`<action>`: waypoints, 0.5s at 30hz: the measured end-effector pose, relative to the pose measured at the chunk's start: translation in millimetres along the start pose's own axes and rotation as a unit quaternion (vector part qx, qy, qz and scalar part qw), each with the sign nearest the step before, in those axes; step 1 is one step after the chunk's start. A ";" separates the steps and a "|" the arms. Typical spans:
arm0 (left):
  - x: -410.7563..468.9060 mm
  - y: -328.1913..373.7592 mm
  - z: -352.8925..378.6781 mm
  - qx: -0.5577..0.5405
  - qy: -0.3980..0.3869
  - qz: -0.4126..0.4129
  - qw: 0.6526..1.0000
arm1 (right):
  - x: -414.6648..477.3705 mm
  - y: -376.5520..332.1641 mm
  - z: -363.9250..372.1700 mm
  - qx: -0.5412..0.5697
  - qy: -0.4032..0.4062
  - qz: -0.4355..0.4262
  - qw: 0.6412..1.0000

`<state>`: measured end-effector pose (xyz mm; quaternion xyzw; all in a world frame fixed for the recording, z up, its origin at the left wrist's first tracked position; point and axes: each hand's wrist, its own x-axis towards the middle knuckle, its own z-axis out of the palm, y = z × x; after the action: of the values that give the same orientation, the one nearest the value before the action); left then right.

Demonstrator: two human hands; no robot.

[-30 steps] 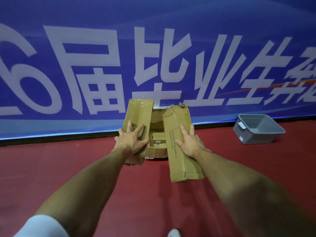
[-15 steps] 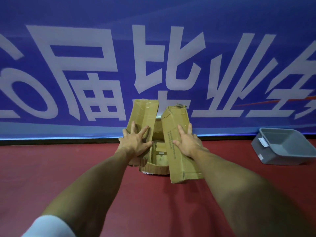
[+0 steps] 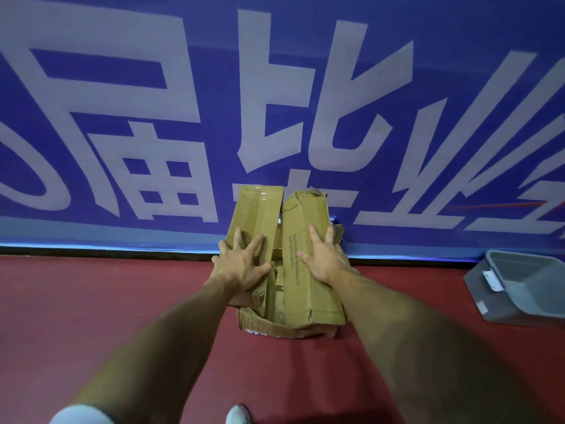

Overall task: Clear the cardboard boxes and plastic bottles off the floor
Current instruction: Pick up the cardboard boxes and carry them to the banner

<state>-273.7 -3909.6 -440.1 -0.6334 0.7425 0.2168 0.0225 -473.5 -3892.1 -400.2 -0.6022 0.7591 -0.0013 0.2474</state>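
You are facing 1 brown cardboard box [image 3: 266, 324], crumpled and torn, sitting on the red floor [image 3: 91, 301] against the foot of the blue banner [image 3: 458, 41]. Its 2 long flaps are standing up and leaning together, nearly closing: the left flap [image 3: 260, 206] is showing glossy tape, the right flap [image 3: 301, 215] small print.

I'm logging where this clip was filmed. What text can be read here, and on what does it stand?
"届毕业": large white characters on the blue banner; a cut-off round digit precedes them, and 业 runs off the right edge.
The printed line on the right flap of the cardboard box: too small to read.
The white label on the grey bin: blurred, unreadable.
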 end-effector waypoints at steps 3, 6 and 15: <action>24.4 -3.2 13.2 -0.003 -0.023 -0.003 1.000 | 31.1 6.9 8.1 0.006 -0.017 0.011 1.000; 54.0 -4.9 25.4 -0.001 -0.045 0.003 0.999 | 60.1 19.1 23.5 0.021 -0.030 0.031 0.999; 176.0 6.6 154.8 -0.063 -0.062 -0.018 0.996 | 195.4 90.2 135.2 0.034 -0.059 0.066 0.995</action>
<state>-351.9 -4018.5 -632.5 -0.6322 0.7129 0.3017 0.0329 -534.7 -4006.0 -618.9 -0.5410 0.7808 0.0254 0.3116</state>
